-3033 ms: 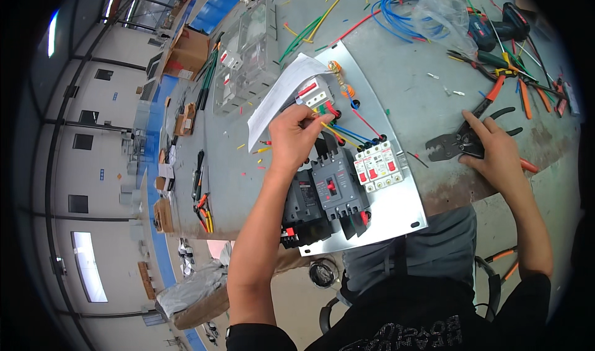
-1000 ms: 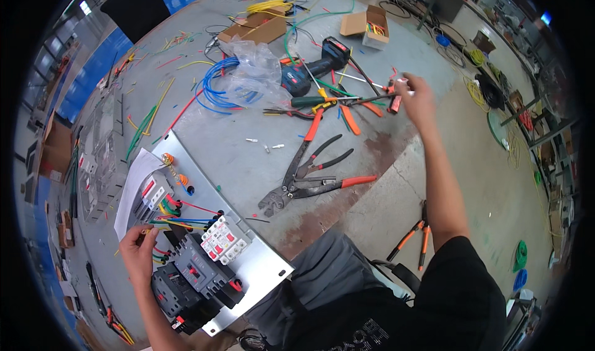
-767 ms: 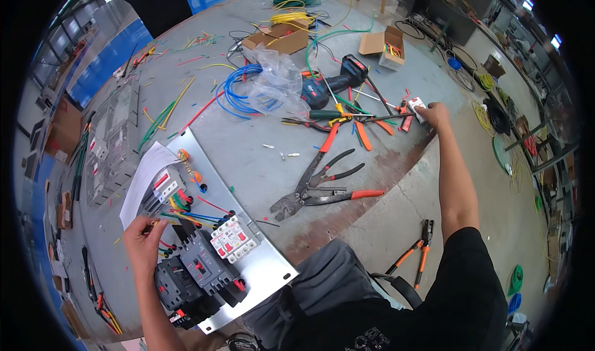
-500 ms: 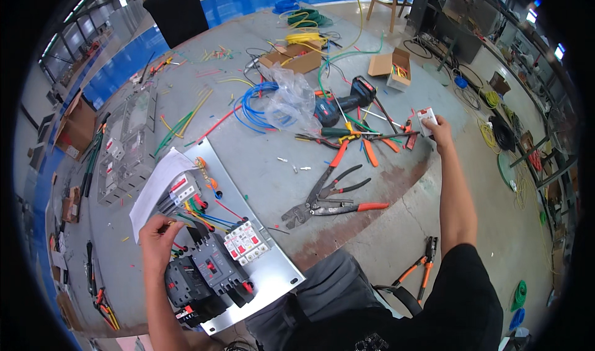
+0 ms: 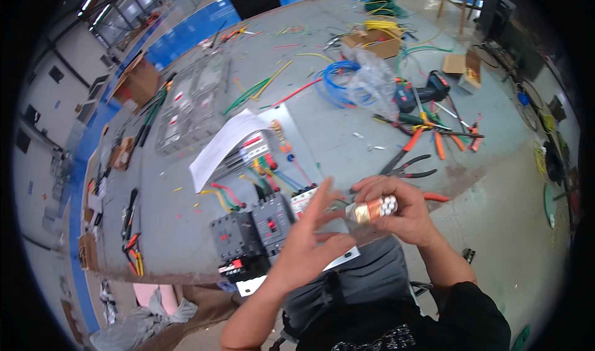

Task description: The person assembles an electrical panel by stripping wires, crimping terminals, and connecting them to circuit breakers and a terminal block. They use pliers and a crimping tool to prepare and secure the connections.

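In front of my lap, my right hand (image 5: 410, 218) grips a cigarette pack (image 5: 365, 212), with several round white ends showing at its right side. My left hand (image 5: 307, 249) is beside it, slightly blurred, fingers spread and nothing visible in them. Beneath my left hand lies a metal mounting plate (image 5: 251, 286). It bears black circuit breakers (image 5: 271, 226), a white breaker with red switches (image 5: 302, 203) partly hidden by my fingers, and coloured wires (image 5: 263, 174). A curled sheet of paper (image 5: 226, 146) rests over the plate's far left part.
Right of the plate lie large cutters (image 5: 403, 156), pliers (image 5: 414, 167) and a cordless power tool (image 5: 424, 92). Farther back are a blue wire coil (image 5: 338, 78), a clear plastic bag (image 5: 372, 84) and cardboard boxes (image 5: 375, 43). Grey enclosures with clear covers (image 5: 192, 103) stand at left.
My right hand has brought the pack from the table's right edge to above my lap. My left hand has left the wires by the paper and moved right, opening. The view has shifted.
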Motion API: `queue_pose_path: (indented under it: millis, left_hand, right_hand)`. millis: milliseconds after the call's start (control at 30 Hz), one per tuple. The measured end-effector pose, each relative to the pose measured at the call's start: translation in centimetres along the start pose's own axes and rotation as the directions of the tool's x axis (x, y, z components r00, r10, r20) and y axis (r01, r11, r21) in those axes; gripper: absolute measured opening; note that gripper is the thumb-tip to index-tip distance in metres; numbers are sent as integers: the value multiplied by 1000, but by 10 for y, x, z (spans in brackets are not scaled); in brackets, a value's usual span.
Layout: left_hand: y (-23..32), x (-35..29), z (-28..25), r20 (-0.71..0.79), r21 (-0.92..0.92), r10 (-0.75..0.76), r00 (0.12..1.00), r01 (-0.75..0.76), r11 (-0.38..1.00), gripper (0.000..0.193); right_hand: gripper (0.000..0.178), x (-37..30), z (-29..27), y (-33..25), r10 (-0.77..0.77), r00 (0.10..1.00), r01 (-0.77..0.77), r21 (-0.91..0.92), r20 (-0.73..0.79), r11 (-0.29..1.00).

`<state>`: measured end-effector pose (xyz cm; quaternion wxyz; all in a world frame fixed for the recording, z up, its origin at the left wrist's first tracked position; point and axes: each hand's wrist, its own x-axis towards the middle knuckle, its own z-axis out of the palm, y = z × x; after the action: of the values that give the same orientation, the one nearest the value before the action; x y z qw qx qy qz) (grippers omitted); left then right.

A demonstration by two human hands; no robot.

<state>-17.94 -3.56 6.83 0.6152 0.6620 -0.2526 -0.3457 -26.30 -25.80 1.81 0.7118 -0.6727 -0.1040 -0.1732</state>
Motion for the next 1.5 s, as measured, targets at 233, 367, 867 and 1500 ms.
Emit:
queue_pose_path:
  millis: [233,367,867,1500]
  left_hand:
    - [-32,-1,-1,127,-426,-126,984,169,889,82]
    - [-36,6,2,54,-412,-20,998,40,910,84]
    - [-41,34,12,-80,829,685,724,-333,449,77]
    - [-59,34,42,0,-308,-98,995,93,947,49]
  right_hand:
    - [37,0,22,18,-98,991,114,-190,92,975]
    - [49,-9,21,18,-12,1000,11,-60,-14,998]
    - [48,-23,47,20,462,856,-250,596,-232,763]
    - [24,-22,-1,-73,-340,940,328,-211,-27,921]
